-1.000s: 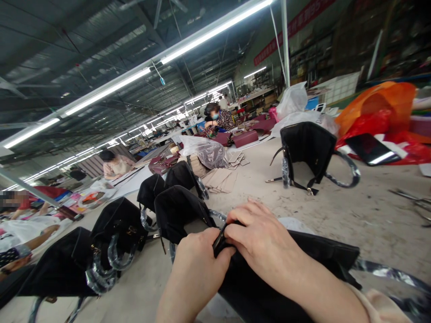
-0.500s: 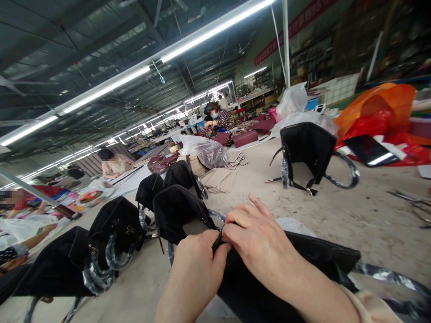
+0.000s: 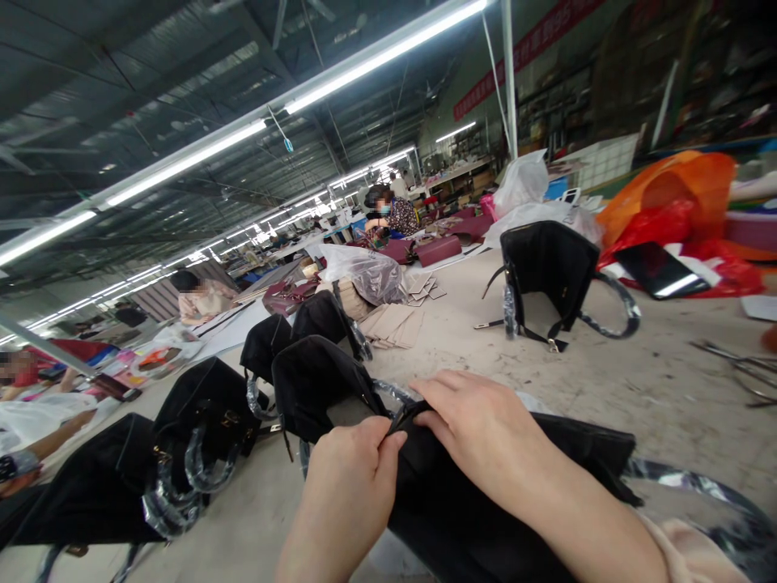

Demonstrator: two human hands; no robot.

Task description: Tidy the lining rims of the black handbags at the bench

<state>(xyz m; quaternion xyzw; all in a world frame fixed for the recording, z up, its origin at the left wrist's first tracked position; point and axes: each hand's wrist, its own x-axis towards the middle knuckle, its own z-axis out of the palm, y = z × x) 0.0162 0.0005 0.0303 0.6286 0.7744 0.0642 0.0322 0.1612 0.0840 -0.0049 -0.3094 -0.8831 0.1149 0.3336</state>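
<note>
- Two bare hands work close together on one black handbag [image 3: 461,518], at the bottom of the view and nearest the wearer.
- The left hand [image 3: 352,478] grips the bag's dark edge [image 3: 408,414] between thumb and curled fingers.
- The right hand [image 3: 486,429] is bent over the same edge, its fingers closed on it just beside the left thumb; its thumb is partly hidden.
- A film-wrapped handle [image 3: 698,482] curves out at the bag's right end, onto the beige table [image 3: 655,380].
- Just beyond the left hand stands an open black bag [image 3: 321,380], with two smaller-looking black bags [image 3: 324,320] behind it.
- Two more black bags [image 3: 206,413] sit at the left, their handles also wrapped in clear film.
- Another open bag [image 3: 549,263] stands upright farther back on the right, near a metal tool [image 3: 737,364] and a dark flat device [image 3: 661,269].
- Thin beige pieces [image 3: 392,325] lie fanned beside a clear plastic bag [image 3: 364,271].
- Farther away, a person in a patterned top [image 3: 401,215] bends over burgundy pieces [image 3: 437,249].
</note>
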